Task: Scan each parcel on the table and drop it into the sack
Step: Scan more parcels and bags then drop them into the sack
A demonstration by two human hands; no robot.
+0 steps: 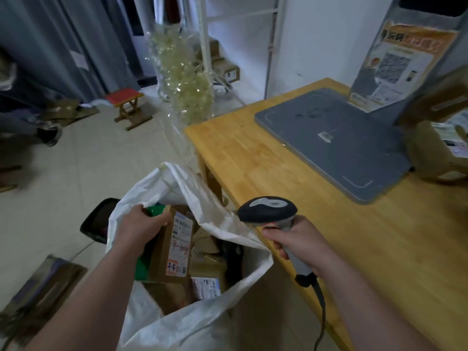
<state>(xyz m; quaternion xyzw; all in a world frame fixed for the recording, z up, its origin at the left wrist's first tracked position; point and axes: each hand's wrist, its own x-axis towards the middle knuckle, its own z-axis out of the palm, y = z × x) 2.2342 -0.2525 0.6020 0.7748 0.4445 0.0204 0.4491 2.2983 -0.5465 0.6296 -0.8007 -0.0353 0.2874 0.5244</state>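
Observation:
A white woven sack [177, 323] stands open on the floor beside the wooden table [283, 178]. My left hand [138, 230] grips the top of a brown cardboard parcel [174, 245] with a white shipping label and green tape, held inside the sack's mouth. Several other cardboard parcels [206, 271] lie deeper in the sack. My right hand [295, 243] holds a black-and-grey barcode scanner [267, 210] by its handle, above the sack's right rim, its cable hanging down. More brown parcels [438, 138] sit at the table's right edge.
A grey scanning stand with a flat base [336, 140] and a poster occupies the table's far right. A black bin [97, 220] stands left of the sack. Flattened cardboard [43, 292] lies on the floor at lower left; a small red stool [128, 103] and clear bag [182, 79] stand farther back.

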